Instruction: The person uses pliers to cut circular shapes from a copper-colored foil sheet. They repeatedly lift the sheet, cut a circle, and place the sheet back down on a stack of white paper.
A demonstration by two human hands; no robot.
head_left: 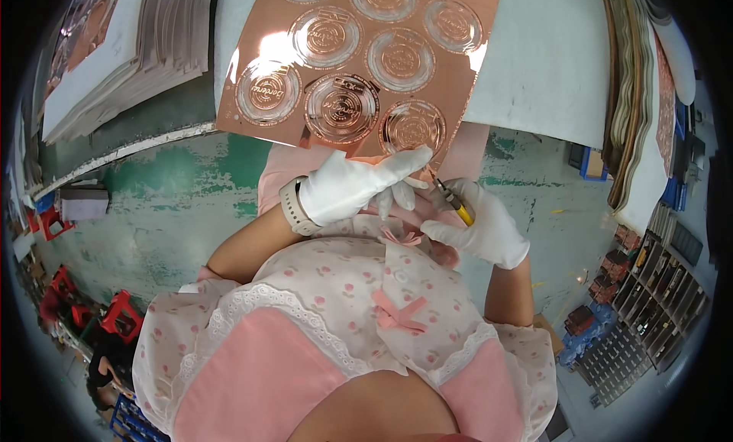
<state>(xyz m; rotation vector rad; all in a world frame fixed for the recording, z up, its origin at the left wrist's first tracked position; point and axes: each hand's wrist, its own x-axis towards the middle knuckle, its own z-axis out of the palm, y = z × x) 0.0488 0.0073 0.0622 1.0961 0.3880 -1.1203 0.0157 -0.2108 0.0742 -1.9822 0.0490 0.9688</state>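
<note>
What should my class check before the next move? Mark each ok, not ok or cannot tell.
1. Left hand and right hand gloved: ok, both in white.
2. Yellow-handled tool held: ok, in the right hand.
3. Pale wrist strap removed: not ok, it circles the left wrist.
4. Embossed copper-coloured sheet fully on the pale tabletop: not ok, its near edge overhangs.
5. Tool tip touching the sheet: cannot tell, too small.

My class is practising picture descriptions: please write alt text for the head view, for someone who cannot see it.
A white-gloved right grip holds a slim yellow-and-black tool near the lower edge of a shiny copper-coloured sheet with round designs; the gloved left grip is beside it. The sheet overhangs a pale table.
</note>
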